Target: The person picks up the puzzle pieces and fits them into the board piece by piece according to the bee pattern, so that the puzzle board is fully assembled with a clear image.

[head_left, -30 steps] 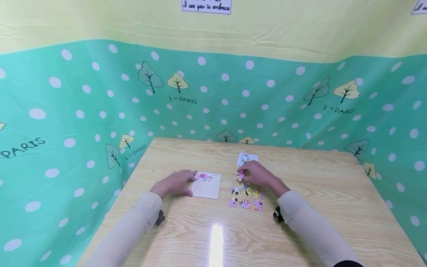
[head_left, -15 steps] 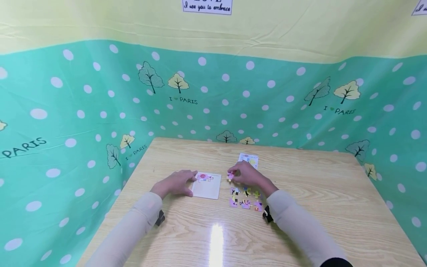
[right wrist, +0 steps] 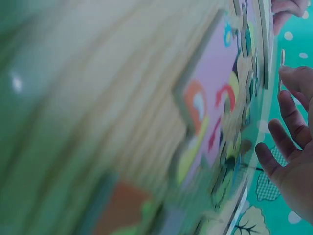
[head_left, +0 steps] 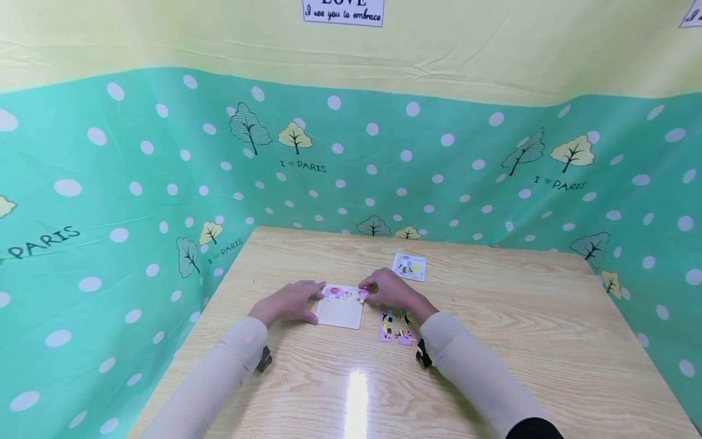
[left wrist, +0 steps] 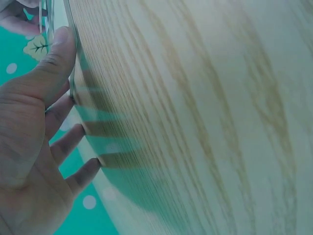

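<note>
A white square puzzle board (head_left: 337, 314) lies on the table, with pink puzzle pieces (head_left: 334, 292) along its far side. My left hand (head_left: 290, 302) rests at the board's left edge, its fingers spread and fairly straight. In the left wrist view the left thumb (left wrist: 58, 46) lies along the board's edge while the other fingertips meet the tabletop. My right hand (head_left: 386, 288) pinches a pink puzzle piece (head_left: 362, 296) between thumb and index finger, over the board's far right corner. Its other fingers hang loose in the right wrist view. Several loose puzzle pieces (head_left: 386, 333) lie right of the board, partly behind the right forearm.
A small printed picture card (head_left: 409, 267) lies farther back on the wooden table (head_left: 493, 292). A green and yellow patterned cloth (head_left: 351, 152) hangs behind the table and at its sides.
My right hand has moved left with the pink puzzle piece, from beside the picture card to the board's far right corner. The card is now uncovered. The left hand has stayed in place.
</note>
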A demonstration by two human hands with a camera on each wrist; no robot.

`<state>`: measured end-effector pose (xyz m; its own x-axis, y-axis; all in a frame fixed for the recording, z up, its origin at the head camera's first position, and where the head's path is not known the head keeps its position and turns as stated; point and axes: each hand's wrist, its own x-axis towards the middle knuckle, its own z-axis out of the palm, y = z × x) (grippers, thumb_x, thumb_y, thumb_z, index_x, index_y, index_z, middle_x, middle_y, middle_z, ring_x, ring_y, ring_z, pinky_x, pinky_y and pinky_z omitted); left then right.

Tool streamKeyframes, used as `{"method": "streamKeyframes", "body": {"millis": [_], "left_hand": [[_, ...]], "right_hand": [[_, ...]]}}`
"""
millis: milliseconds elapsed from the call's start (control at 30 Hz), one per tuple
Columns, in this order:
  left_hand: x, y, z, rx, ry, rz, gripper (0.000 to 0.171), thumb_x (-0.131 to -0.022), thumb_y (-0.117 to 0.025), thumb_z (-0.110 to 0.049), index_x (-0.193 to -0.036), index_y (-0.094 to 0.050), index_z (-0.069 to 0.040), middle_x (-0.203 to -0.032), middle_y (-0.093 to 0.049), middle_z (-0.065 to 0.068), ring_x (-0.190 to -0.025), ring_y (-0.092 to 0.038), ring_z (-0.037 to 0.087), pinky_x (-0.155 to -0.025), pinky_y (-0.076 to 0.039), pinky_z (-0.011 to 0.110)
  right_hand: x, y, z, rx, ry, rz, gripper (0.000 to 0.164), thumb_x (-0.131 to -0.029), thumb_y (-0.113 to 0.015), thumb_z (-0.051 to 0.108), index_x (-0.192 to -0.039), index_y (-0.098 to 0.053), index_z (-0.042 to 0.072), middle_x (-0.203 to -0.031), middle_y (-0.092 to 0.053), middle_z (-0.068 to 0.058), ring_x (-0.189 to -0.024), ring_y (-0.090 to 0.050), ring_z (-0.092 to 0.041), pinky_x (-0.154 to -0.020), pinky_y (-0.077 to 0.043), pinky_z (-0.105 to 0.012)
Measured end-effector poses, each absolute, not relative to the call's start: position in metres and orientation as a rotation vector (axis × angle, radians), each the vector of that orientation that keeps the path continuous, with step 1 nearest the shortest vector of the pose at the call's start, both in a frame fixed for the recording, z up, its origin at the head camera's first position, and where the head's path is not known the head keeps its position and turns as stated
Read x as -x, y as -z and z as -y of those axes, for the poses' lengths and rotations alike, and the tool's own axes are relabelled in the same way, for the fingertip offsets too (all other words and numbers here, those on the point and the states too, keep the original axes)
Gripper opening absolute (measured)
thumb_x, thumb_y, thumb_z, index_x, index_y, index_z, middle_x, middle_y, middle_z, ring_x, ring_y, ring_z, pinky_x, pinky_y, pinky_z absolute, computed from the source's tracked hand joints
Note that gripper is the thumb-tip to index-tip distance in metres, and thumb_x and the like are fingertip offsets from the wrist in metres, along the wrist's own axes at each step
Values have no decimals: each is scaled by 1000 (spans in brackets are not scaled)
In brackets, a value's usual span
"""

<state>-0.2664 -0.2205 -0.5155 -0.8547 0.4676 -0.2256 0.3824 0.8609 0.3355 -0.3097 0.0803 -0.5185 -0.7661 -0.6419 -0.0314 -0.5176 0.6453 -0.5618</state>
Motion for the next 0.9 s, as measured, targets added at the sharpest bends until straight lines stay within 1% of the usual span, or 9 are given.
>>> {"method": "streamKeyframes", "body": {"millis": [133,300,467,633,767,900], "left_hand": [[266,516,220,-638,-400,-2730,69,-78,-84,-47,-138,-62,-21,-162,-42,4,-151,-37,32,-126,-28,57],[266,516,220,-636,-397,-2727,70,-78,-84,-48,-139,-62,-21,-163,-42,4,-151,-37,32,-125,-28,56],[267,515,219,-653,-379,-2734,73,-78,-84,-48,-141,-60,-21,-162,-42,4,-151,-38,32,-125,-29,55],[267,515,219,-652,-365,-2736,70,-78,-84,-48,-139,-62,-22,-163,-41,2,-151,-38,31,-126,-29,55],[266,515,220,-651,-371,-2739,69,-77,-84,-48,-137,-63,-22,-163,-41,3,-150,-38,32,-125,-30,56],[266,514,219,-653,-390,-2737,66,-78,-85,-46,-136,-64,-21,-163,-41,3,-151,-38,32,-125,-30,56]], "right_hand": [[309,520,-71,975,766,-2648,32,-89,-77,17,-121,-75,15,-115,-76,1,-102,-65,-14,-102,-53,-37],[309,521,-60,998,684,-2689,31,-90,-76,19,-121,-76,16,-114,-76,3,-104,-64,-14,-104,-50,-37],[308,519,-55,946,654,-2714,30,-89,-76,18,-120,-76,17,-115,-75,3,-106,-62,-16,-103,-51,-37],[308,518,-52,885,626,-2708,30,-89,-76,18,-119,-76,19,-117,-74,4,-110,-60,-17,-106,-48,-40],[308,516,-49,846,609,-2698,28,-89,-76,19,-116,-77,23,-113,-72,6,-107,-58,-15,-106,-47,-40],[308,515,-47,831,611,-2693,24,-89,-76,19,-112,-78,24,-106,-71,8,-102,-56,-14,-104,-47,-40]]}}
